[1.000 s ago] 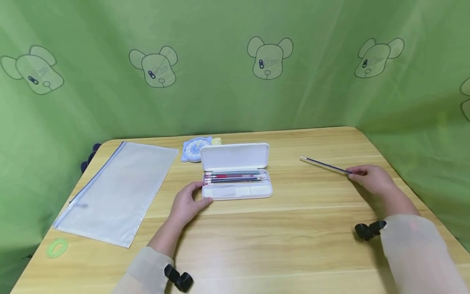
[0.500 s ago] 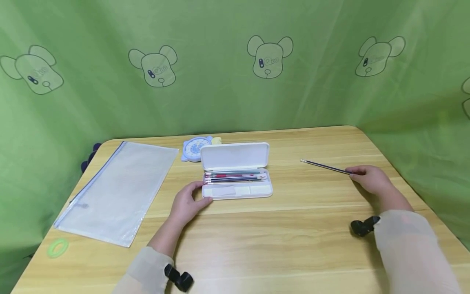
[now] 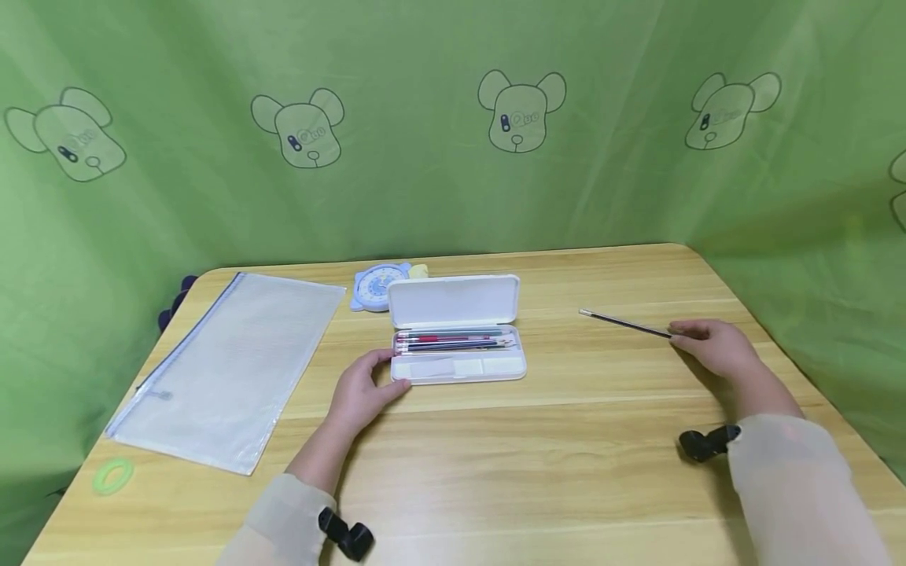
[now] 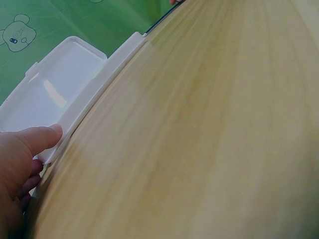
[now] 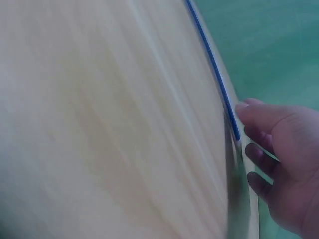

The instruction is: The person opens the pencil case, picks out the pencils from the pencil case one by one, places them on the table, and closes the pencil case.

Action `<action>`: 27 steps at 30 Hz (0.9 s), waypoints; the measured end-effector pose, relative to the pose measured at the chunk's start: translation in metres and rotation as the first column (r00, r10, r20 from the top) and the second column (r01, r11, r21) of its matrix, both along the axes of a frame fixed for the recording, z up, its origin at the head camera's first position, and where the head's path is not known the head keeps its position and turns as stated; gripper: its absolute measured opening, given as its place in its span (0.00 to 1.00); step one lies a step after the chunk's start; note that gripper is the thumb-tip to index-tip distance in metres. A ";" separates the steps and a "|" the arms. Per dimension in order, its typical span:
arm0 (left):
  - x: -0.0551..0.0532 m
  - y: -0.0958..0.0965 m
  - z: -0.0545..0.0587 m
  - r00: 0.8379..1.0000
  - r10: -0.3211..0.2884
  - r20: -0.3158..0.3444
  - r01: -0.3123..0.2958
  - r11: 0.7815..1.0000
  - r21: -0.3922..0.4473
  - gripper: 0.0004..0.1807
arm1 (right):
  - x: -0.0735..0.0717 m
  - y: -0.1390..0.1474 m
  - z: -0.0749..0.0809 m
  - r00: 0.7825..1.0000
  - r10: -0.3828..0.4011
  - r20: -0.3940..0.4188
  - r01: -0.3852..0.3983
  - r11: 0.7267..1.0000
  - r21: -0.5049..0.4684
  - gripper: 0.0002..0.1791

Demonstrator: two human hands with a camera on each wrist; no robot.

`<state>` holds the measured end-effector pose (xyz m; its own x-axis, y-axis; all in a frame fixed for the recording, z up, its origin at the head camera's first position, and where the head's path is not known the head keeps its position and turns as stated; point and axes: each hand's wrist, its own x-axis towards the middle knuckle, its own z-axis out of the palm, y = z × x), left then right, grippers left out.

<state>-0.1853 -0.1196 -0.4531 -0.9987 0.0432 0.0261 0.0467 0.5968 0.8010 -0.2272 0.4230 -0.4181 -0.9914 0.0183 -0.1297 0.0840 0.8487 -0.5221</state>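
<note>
Pencil (image 3: 626, 323) out on the right of the worktop (image 3: 538, 472), well apart from the white pencil case (image 3: 504, 366), its pale end aimed across at the case, and the right hand (image 3: 720, 351) is at its near end! Thumb and fingers are bent, the grip narrow, thumb tip right up against the blue shaft; whether it truly pinches or just brushes, I can't tell from here, nor whether the shaft lies flat. So what's done? The case's lid (image 3: 453, 303) is up, and a bundle of pencils (image 3: 453, 343), one of them showing red, lies lengthwise in the rear compartment. What's left, as I judge it: one pencil outside, the lid not closed, and no saying from this one look whether that loner is coming or going. Over to the left hand (image 3: 356, 395), steady-looking at the case's near left corner, thumb along the front edge, fingers against the left end, that grip holding the corner. Both forearms reach in from the near side, the left one slanting inward to the case, the right one angled in from the far right, wrist low over the wood, fingers pointing left.
</note>
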 end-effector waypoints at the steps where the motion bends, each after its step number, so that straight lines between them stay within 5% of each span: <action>1: 0.000 0.000 0.000 1.000 0.000 0.000 0.000 1.000 0.000 0.32 | 0.001 -0.003 0.001 1.000 -0.010 -0.012 0.010 1.000 -0.009 0.32; 8: 0.001 -0.001 0.000 1.000 -0.006 -0.020 0.006 1.000 0.007 0.32 | 0.009 -0.040 0.011 0.994 -0.057 -0.094 0.045 0.991 -0.126 0.32; 16: 0.000 0.000 0.000 1.000 -0.005 -0.025 0.005 1.000 0.013 0.32 | 0.005 -0.100 0.018 0.975 0.064 -0.214 -0.096 0.986 -0.140 0.23; 27: 0.000 0.000 -0.001 1.000 -0.002 -0.014 0.003 1.000 0.025 0.32 | -0.008 -0.181 0.022 0.953 0.239 -0.188 -0.271 0.948 -0.169 0.19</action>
<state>-0.1850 -0.1200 -0.4537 -0.9981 0.0450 0.0413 0.0597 0.5764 0.8150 -0.2354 0.2418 -0.3956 -0.9673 -0.2469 0.0577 -0.2218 0.7135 -0.6646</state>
